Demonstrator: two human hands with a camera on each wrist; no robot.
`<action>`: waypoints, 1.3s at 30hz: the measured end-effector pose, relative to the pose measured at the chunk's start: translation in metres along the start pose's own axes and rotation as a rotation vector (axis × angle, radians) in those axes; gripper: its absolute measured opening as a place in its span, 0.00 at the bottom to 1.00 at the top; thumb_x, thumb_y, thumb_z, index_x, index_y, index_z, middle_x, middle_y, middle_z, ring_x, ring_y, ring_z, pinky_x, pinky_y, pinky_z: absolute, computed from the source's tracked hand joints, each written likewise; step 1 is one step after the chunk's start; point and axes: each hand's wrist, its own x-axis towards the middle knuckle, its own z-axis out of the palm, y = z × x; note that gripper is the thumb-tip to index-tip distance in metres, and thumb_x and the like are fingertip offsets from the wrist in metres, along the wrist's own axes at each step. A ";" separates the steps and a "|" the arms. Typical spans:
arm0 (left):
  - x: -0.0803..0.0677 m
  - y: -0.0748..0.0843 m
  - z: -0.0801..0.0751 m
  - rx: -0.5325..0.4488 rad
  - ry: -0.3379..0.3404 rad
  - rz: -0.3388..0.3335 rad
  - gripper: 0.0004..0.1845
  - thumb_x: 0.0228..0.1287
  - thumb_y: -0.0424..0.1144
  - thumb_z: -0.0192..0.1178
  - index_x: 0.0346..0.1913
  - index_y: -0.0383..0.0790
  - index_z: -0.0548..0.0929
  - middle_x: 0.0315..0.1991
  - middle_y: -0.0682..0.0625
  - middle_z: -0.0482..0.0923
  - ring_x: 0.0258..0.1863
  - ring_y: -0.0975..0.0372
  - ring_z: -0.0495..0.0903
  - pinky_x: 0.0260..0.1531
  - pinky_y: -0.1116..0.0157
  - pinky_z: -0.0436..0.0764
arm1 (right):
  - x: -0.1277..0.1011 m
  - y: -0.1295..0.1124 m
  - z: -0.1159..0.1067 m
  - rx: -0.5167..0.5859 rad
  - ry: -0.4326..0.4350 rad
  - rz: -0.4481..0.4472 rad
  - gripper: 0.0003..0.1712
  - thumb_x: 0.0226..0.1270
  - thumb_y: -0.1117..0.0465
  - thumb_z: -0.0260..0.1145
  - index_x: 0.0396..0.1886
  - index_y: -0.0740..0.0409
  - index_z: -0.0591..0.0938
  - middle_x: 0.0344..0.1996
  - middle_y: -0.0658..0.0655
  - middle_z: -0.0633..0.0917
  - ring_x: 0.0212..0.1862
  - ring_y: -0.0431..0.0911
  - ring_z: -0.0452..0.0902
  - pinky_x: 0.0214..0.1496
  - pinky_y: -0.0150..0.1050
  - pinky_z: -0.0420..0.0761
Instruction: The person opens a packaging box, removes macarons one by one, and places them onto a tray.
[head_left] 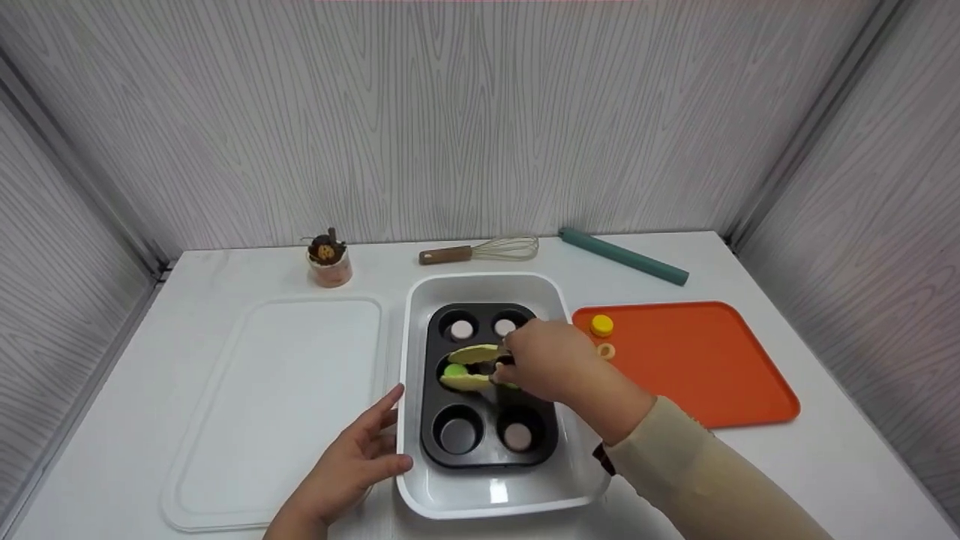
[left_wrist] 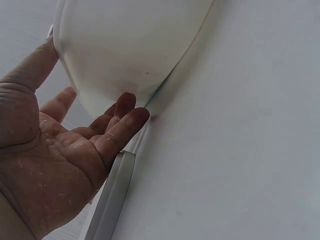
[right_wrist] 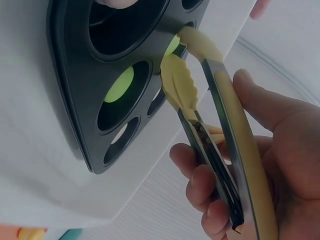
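My right hand [head_left: 555, 360] grips a pair of yellow-tipped tongs [right_wrist: 240, 145] over a black muffin tin [head_left: 480, 456]. The tong tips stand apart on either side of a green round piece [head_left: 455, 370] in the middle-left cup. Another green piece [right_wrist: 120, 85] lies in the middle-right cup. Pale pink discs [head_left: 461, 330] sit in both far cups and the near-right one; the near-left cup holds nothing. The tin stands inside a deep white tray [head_left: 442, 491]. At the tray's left side, my left hand [head_left: 345, 461] rests with its thumb at the rim and fingers along the outer wall.
An orange tray [head_left: 697, 360] on the right carries a yellow cap-like piece [head_left: 601, 325] and a small pale ring [head_left: 606, 351]. Flat on the left lies a white lid [head_left: 292, 397]. Behind are a decorated cup [head_left: 330, 266], a whisk [head_left: 480, 251] and a green rod [head_left: 626, 256].
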 end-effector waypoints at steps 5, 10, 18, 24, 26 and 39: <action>0.000 0.000 0.000 -0.008 -0.006 0.002 0.53 0.66 0.32 0.74 0.86 0.38 0.50 0.75 0.23 0.60 0.67 0.39 0.76 0.57 0.61 0.82 | 0.000 -0.001 0.002 -0.036 0.014 0.010 0.24 0.70 0.35 0.71 0.32 0.50 0.85 0.25 0.51 0.81 0.27 0.49 0.77 0.27 0.44 0.78; 0.001 0.001 0.001 -0.011 0.001 -0.013 0.54 0.65 0.33 0.75 0.86 0.39 0.51 0.76 0.23 0.59 0.67 0.39 0.76 0.58 0.60 0.82 | -0.002 0.002 0.003 -0.062 0.025 -0.006 0.24 0.71 0.34 0.70 0.33 0.49 0.84 0.23 0.50 0.80 0.26 0.49 0.77 0.27 0.44 0.77; 0.002 0.001 0.000 -0.012 0.002 -0.006 0.54 0.65 0.31 0.74 0.86 0.38 0.51 0.75 0.23 0.60 0.68 0.38 0.75 0.58 0.60 0.82 | -0.008 0.009 0.001 -0.023 0.066 -0.026 0.22 0.71 0.34 0.70 0.36 0.47 0.85 0.24 0.48 0.79 0.28 0.47 0.76 0.28 0.45 0.77; 0.001 0.000 0.000 -0.026 -0.010 0.011 0.53 0.66 0.28 0.72 0.86 0.37 0.49 0.75 0.22 0.60 0.68 0.37 0.75 0.57 0.59 0.83 | -0.016 0.015 -0.002 0.000 0.123 -0.046 0.23 0.71 0.34 0.70 0.40 0.49 0.85 0.25 0.48 0.79 0.29 0.46 0.76 0.29 0.45 0.76; 0.001 0.000 0.000 -0.025 -0.014 0.015 0.53 0.66 0.28 0.71 0.86 0.36 0.48 0.74 0.22 0.60 0.67 0.37 0.75 0.57 0.60 0.83 | -0.018 0.016 -0.004 0.001 0.133 -0.044 0.23 0.71 0.35 0.70 0.44 0.50 0.85 0.26 0.49 0.79 0.29 0.46 0.76 0.29 0.45 0.76; 0.001 0.000 0.001 -0.019 -0.008 0.015 0.53 0.66 0.29 0.72 0.86 0.37 0.49 0.74 0.22 0.61 0.67 0.38 0.76 0.56 0.60 0.83 | -0.034 0.050 -0.018 0.129 0.311 -0.048 0.27 0.70 0.40 0.74 0.60 0.50 0.86 0.37 0.52 0.89 0.36 0.47 0.81 0.37 0.47 0.83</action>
